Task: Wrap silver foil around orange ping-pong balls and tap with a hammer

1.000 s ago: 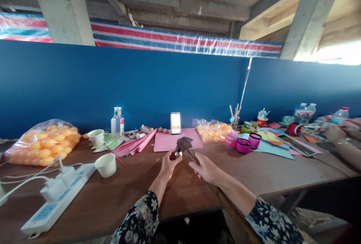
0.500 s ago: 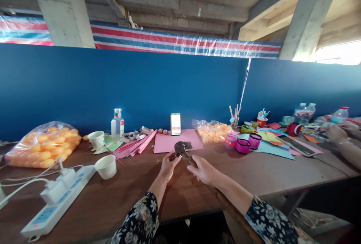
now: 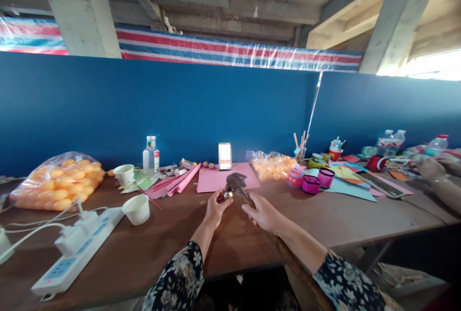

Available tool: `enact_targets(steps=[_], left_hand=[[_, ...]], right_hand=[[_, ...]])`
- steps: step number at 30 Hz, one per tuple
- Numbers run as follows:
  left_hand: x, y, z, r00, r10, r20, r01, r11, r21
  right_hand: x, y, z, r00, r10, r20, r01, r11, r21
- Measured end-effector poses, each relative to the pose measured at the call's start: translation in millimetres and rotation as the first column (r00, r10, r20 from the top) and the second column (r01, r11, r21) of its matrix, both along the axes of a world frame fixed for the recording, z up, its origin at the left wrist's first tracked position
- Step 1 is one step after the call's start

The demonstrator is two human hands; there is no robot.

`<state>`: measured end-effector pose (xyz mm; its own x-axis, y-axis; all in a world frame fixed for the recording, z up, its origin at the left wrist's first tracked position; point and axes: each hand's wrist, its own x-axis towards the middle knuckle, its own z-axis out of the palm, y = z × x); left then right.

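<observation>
My right hand (image 3: 265,212) is wrapped round a long brown wooden walking stick (image 3: 291,256), gripping it just below its dark, glossy, hammer-shaped head (image 3: 236,181). The shaft slants down to the right, past the table's front edge and under my forearm. My left hand (image 3: 215,209) pinches a small shiny metal ball (image 3: 227,195) between thumb and fingers, close beside the stick's head; whether the two touch I cannot tell. Behind them pink paper (image 3: 211,180) lies flat on the table, with a phone-like white screen (image 3: 224,156) standing at its back edge.
Left are a power strip (image 3: 77,253), a paper cup (image 3: 136,209) and a bag of orange balls (image 3: 59,184). A second bag (image 3: 275,167), pink-and-black rolls (image 3: 310,185), coloured paper (image 3: 351,190) and a phone (image 3: 378,184) lie right. Another person's hand (image 3: 430,169) shows far right.
The stick's head has risen slightly and moved a little right, away from my left fingers. The shiny ball in my left hand now shows clearly. My right hand has shifted slightly up.
</observation>
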<state>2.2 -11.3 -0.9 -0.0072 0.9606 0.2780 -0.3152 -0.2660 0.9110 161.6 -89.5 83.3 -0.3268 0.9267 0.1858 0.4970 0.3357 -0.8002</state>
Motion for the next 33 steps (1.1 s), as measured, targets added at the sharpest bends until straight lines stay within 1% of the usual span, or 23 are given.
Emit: enact_targets(steps=[5,10,16,21,27,33], left_hand=[[1.2,0.6,0.7,1.000,0.006,0.011,-0.006,1.000,-0.014],[0.8,2.8,-0.3,0.995,0.029,0.093,-0.028,1.000,-0.012],[-0.9,2.9,-0.8,0.990,-0.038,0.138,0.046,0.998,-0.051],[-1.5,-1.0,2.9,0.983,-0.059,0.176,0.076,0.993,-0.090],[-1.1,-2.6,5.1,0.987,-0.078,0.138,0.087,0.994,-0.059],[-1.2,-4.1,7.9,0.970,-0.098,0.224,0.118,0.990,-0.076]], right_hand=[[-1.5,0.6,0.6,0.997,-0.011,0.080,0.012,1.000,-0.008],[-2.2,-0.7,-1.5,1.000,-0.004,0.004,0.004,1.000,-0.019],[-1.7,0.1,-3.3,1.000,-0.010,-0.024,0.009,0.998,-0.058],[0.7,-1.1,0.7,0.996,-0.013,-0.088,0.012,1.000,-0.013],[-2.3,-1.3,-2.4,0.997,-0.029,-0.072,0.024,0.997,-0.068],[-1.9,-4.9,-1.4,0.989,-0.039,-0.145,0.036,0.999,-0.028]])
